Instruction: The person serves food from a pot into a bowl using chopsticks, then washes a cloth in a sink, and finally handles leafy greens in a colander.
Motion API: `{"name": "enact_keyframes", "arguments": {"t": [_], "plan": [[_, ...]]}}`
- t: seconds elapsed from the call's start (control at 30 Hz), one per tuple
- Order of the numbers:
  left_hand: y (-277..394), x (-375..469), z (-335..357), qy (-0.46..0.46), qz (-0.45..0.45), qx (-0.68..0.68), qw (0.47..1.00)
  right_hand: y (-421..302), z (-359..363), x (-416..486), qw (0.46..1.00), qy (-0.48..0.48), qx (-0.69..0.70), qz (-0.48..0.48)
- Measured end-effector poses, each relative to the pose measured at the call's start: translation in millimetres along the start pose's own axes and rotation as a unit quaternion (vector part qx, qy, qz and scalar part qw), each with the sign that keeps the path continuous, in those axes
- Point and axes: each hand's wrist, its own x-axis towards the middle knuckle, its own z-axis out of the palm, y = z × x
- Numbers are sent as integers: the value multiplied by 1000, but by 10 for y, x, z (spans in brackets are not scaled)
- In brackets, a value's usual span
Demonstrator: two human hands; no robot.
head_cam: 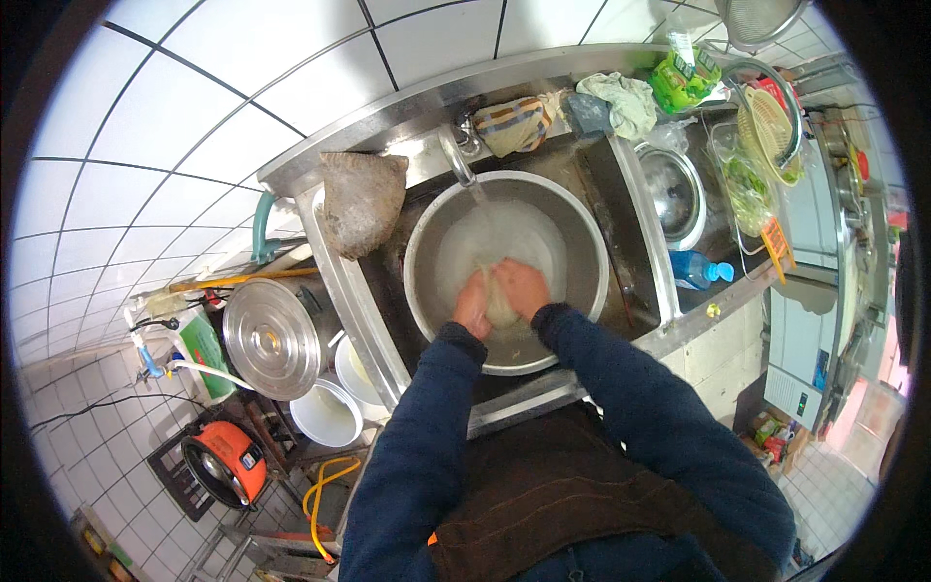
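A large round metal basin (598, 291) sits in a stainless steel sink. Cloudy whitish water (509, 233) fills its lower part, and water runs into it from a curved metal tap (456, 161). My left hand (473, 304) and my right hand (522, 287) are close together inside the basin, both gripping a pale wet bundle (500, 309). Whether the bundle is cloth or food cannot be made out. My fingertips are partly hidden by the hands themselves.
A brown stiff cloth (361, 200) hangs over the sink's left edge; a striped cloth (513, 125) lies behind the tap. On the right are a lidded pot (668, 196), a blue bottle (698, 270) and a yellow colander (764, 134). White buckets (327, 413) stand left.
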Motion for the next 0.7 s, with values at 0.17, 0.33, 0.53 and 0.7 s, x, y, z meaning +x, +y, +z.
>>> {"name": "enact_keyframes", "arguments": {"t": [0.17,0.33,0.53,0.7], "plan": [[-89,-115,211,128,-1,68,989,640,-13,354,962,165,-205,-67],[-175,-159,35,172,30,164,971,693,241,341,980,-114,-147,-67],[-334,-41,-333,-41,-136,-189,972,67,208,-80,892,-183,391,132],[-402,22,-153,-118,151,390,901,-317,-199,-87,977,-198,32,72]]}}
